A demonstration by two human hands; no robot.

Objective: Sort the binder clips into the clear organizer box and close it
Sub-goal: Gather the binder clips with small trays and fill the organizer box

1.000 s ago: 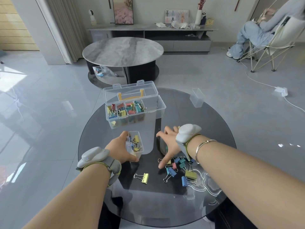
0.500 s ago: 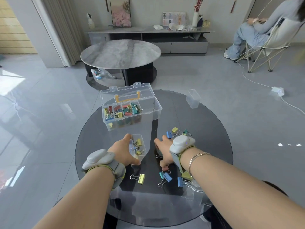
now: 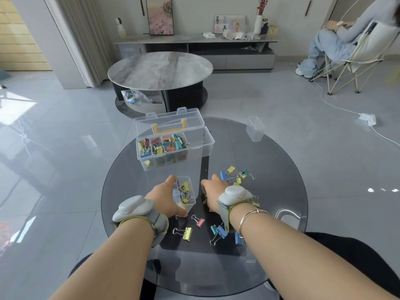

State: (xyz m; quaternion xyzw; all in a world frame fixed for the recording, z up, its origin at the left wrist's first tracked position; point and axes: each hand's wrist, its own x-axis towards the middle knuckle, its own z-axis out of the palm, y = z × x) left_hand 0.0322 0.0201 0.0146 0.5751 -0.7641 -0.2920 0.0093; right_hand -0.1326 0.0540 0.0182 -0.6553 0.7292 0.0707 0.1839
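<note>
Head view: left hand (image 3: 162,199) grips a small bin (image 3: 188,197) of clips; right hand (image 3: 213,194) rests on loose clips (image 3: 237,175), grip unclear. Open organizer (image 3: 173,146) sits mid-bench (image 3: 270,180).

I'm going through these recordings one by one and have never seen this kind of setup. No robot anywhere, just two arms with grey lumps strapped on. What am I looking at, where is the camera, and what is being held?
There is no machine: a person works with bare hands, and the one wide-angle camera sits on their head, looking forward and down. The grey lumps are devices strapped to both wrists.

On the round dark glass table stands the clear organizer box, lid open, with coloured binder clips in its far row of compartments. The left hand grips a small clear bin that has clips inside. The right hand reaches down among the loose clips scattered on the glass; whether it already pinches one is hidden from this angle. More clips lie nearer the person, such as a yellow clip. An empty clear bin stands at the far edge of the table.

Behind are a marble table and a seated person.
</note>
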